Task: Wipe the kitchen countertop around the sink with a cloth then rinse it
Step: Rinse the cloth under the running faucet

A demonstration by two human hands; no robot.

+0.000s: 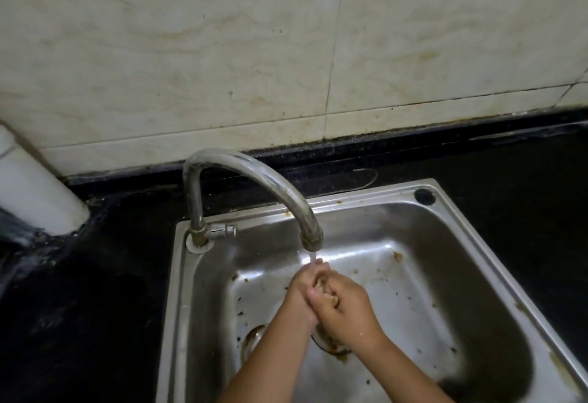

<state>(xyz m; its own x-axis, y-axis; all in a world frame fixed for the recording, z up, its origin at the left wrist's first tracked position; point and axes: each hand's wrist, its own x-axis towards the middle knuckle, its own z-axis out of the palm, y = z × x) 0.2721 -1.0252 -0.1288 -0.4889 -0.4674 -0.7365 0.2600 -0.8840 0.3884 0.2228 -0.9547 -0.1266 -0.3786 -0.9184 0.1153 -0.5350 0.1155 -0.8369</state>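
Observation:
Both my hands are pressed together over the steel sink (359,204), right under the spout of the curved tap (254,172). A thin stream of water (313,256) falls onto my fingers. My right hand (348,307) curls round a small brownish cloth (333,300), of which only a bit shows between the fingers. My left hand (297,294) clasps the cloth and the right hand's fingers from the left. Around the sink lies the black countertop (79,307), wet and shiny at the left.
Brown crumbs and stains dot the sink basin, and its drain (332,348) lies under my wrists. A white pipe (38,199) stands on the counter at far left. Stained pale tiles (222,53) form the wall behind.

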